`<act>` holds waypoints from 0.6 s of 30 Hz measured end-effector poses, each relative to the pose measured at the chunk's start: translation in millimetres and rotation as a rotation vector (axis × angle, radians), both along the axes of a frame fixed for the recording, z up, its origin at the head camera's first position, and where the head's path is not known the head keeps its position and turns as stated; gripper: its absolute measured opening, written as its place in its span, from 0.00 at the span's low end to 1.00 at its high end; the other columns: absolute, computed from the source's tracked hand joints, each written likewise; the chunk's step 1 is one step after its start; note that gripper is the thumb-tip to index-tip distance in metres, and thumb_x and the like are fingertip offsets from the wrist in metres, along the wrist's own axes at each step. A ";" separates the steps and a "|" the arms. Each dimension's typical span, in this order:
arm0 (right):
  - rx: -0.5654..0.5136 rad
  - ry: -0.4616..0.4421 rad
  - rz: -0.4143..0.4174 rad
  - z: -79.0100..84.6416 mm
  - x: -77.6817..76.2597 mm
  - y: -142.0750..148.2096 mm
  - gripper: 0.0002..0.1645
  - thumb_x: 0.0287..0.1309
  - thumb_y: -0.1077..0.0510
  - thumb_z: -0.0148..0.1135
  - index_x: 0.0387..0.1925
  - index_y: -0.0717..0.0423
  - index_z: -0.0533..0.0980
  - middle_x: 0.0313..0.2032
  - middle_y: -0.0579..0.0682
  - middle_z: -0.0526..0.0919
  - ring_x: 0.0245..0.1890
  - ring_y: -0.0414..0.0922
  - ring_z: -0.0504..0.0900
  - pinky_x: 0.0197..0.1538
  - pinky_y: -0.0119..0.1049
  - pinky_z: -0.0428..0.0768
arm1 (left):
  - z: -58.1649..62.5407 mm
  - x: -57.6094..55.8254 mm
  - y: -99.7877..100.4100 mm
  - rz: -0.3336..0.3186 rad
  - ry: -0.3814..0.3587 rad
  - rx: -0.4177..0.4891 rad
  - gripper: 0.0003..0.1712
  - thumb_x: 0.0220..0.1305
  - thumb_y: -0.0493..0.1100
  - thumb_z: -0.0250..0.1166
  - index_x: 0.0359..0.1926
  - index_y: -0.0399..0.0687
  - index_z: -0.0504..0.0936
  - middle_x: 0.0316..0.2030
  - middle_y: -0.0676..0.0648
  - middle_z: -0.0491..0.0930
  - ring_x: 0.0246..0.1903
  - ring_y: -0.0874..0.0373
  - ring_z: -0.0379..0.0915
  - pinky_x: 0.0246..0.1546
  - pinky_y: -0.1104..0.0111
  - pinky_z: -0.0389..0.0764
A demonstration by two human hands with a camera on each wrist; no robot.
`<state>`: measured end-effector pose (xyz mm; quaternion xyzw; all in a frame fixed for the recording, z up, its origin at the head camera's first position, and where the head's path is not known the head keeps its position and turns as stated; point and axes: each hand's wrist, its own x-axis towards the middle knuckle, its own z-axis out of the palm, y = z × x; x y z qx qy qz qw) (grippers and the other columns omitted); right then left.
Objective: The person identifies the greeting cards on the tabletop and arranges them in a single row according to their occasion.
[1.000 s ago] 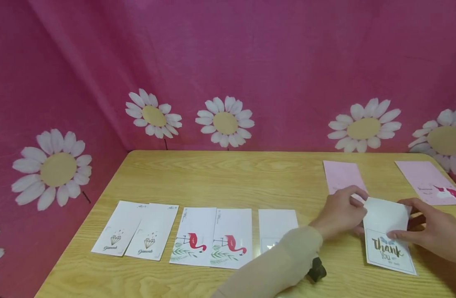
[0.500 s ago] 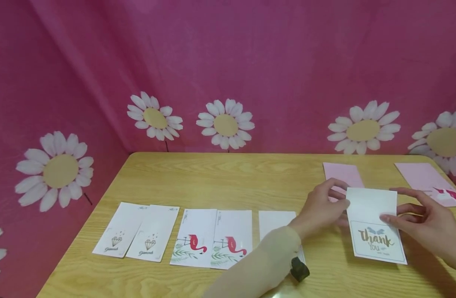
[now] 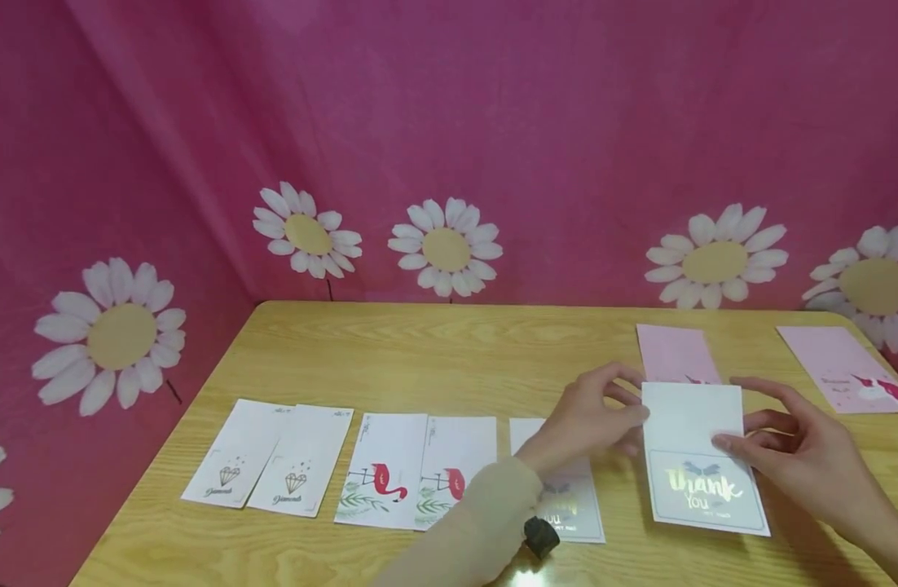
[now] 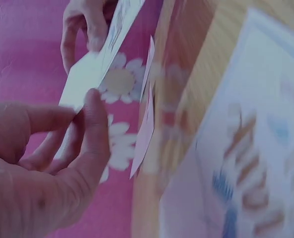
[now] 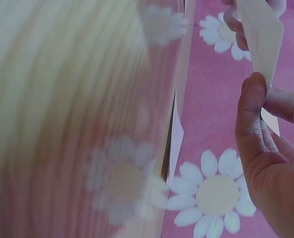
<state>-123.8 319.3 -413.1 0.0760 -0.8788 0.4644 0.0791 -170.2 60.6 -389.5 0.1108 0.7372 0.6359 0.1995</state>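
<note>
A white greeting card (image 3: 687, 420) with "Thank You" lettering is held above the table, its top tipped back. My left hand (image 3: 584, 416) pinches its upper left edge between thumb and fingers. On the opposite edge, the right hand (image 3: 804, 452) has its thumb on the front and fingers behind; the right wrist view shows this pinch on the card (image 5: 261, 42) closely. A matching Thank You card (image 3: 588, 522) lies on the table, partly covered by my left forearm. In the left wrist view its lettering (image 4: 251, 178) looms large and blurred.
Two diamond cards (image 3: 291, 456) overlap at the left of the wooden table (image 3: 449, 350). Beside them lie two flamingo cards (image 3: 383, 465), one partly behind the forearm. Two pink cards (image 3: 676, 350) lie far right. A pink daisy-patterned cloth (image 3: 566, 147) stands behind the table.
Both hands have carried the Thank You card leftward, toward the matching card on the table. Its gold lettering now catches the light. More of the near pink card's print shows.
</note>
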 end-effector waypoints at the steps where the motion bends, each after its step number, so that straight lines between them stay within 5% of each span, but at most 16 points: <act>1: -0.002 0.003 0.001 -0.2 1.0 -3.6 0.43 0.56 0.68 0.73 0.70 0.41 0.68 0.28 0.41 0.85 0.24 0.37 0.84 0.27 0.28 0.82 | 0.1 -0.4 -4.3 -0.018 0.009 -0.019 0.14 0.66 0.37 0.68 0.48 0.59 0.79 0.38 0.58 0.83 0.23 0.53 0.86 0.31 0.68 0.86; 9: 0.059 0.021 -0.021 0.9 5.1 -26.8 0.43 0.53 0.66 0.77 0.69 0.51 0.69 0.30 0.35 0.82 0.26 0.33 0.83 0.30 0.23 0.82 | -0.5 -6.8 -30.7 -0.105 0.183 -0.238 0.10 0.68 0.47 0.68 0.48 0.56 0.81 0.41 0.56 0.87 0.37 0.68 0.83 0.44 0.74 0.79; 18: 0.048 0.125 0.053 -1.1 6.2 -43.4 0.45 0.46 0.71 0.78 0.67 0.54 0.72 0.28 0.38 0.83 0.27 0.32 0.82 0.33 0.20 0.81 | -4.6 -10.7 -49.5 -0.140 0.315 -0.400 0.07 0.68 0.51 0.67 0.44 0.58 0.82 0.40 0.60 0.84 0.40 0.70 0.76 0.43 0.74 0.77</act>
